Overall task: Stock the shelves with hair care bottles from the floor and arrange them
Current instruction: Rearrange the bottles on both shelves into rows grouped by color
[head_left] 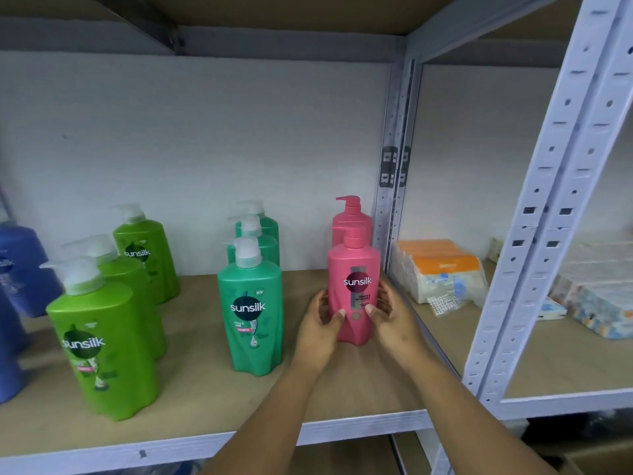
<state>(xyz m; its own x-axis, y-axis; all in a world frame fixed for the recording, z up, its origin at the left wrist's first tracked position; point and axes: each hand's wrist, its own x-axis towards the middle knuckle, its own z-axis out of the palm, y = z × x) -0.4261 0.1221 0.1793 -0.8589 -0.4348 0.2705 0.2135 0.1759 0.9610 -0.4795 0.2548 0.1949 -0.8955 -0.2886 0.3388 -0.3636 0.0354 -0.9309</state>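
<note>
The front pink bottle stands upright on the shelf board, near its right end, and I hold it between both hands. My left hand wraps its lower left side, thumb laid across the front just below the label, the other fingers curled round behind. My right hand mirrors it on the lower right side, thumb on the front near the small round mark, fingers curled round the far edge. The bottle's base sits on the board between my wrists, its pump head pointing left. Directly behind it, touching or nearly so, stands a second pink bottle, also upright, close to the grey rear upright. To the left, well apart from my left hand, a row of three teal green bottles runs front to back, the nearest showing its label to me. Further left is a row of three lime green bottles with white pump heads, and at the far left edge blue bottles, partly cut off. Beyond the upright on the right, the neighbouring shelf holds wrapped packs with orange tops and flat patterned packs behind the pale perforated front post.
</note>
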